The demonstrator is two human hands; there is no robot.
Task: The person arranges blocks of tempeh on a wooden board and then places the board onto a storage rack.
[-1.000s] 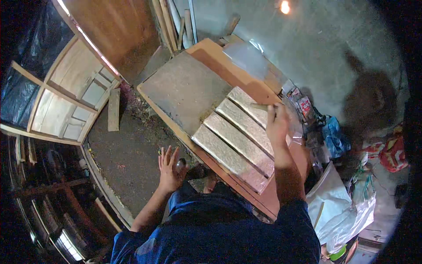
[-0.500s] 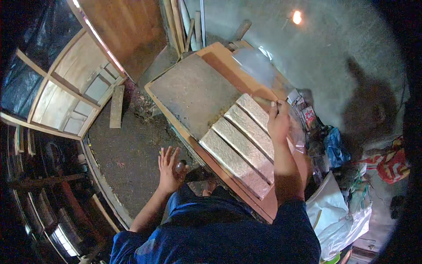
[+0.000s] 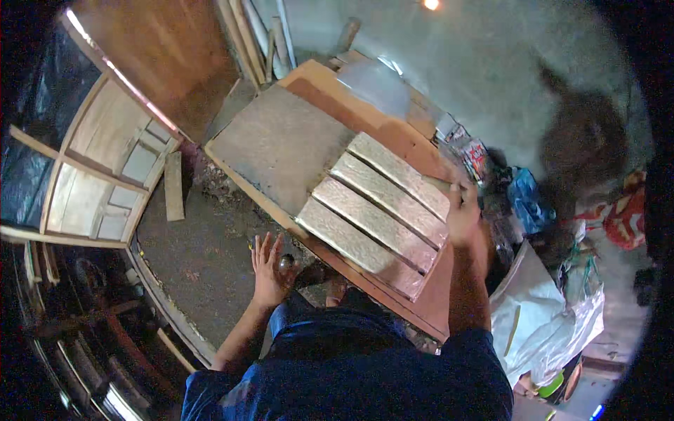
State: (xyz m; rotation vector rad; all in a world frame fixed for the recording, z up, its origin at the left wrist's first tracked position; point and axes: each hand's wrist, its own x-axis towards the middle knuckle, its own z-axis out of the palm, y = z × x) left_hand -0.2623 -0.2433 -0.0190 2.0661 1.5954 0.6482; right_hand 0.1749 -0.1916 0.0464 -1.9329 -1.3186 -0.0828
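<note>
Four long, pale metallic bars with crinkled surfaces (image 3: 372, 228) lie side by side on a layered board table (image 3: 281, 133), at a diagonal. At their right end, my right hand (image 3: 463, 214), blurred, is closed on a thin wooden stick (image 3: 442, 184). My left hand (image 3: 270, 270) hangs left of the table's near edge, fingers spread. A small shiny round thing (image 3: 286, 261) shows beside its thumb; I cannot tell whether the hand touches it.
A wooden framework with pale panels (image 3: 98, 161) stands left, near a loose plank (image 3: 175, 186). Upright poles (image 3: 249, 38) lean behind the table. White sacks (image 3: 533, 309), a blue bag (image 3: 526, 200) and printed packets (image 3: 467, 151) lie along the right side.
My right hand, still holding the stick, has moved down and right toward the bars' right end. The view has shifted slightly. My left hand keeps its spread pose.
</note>
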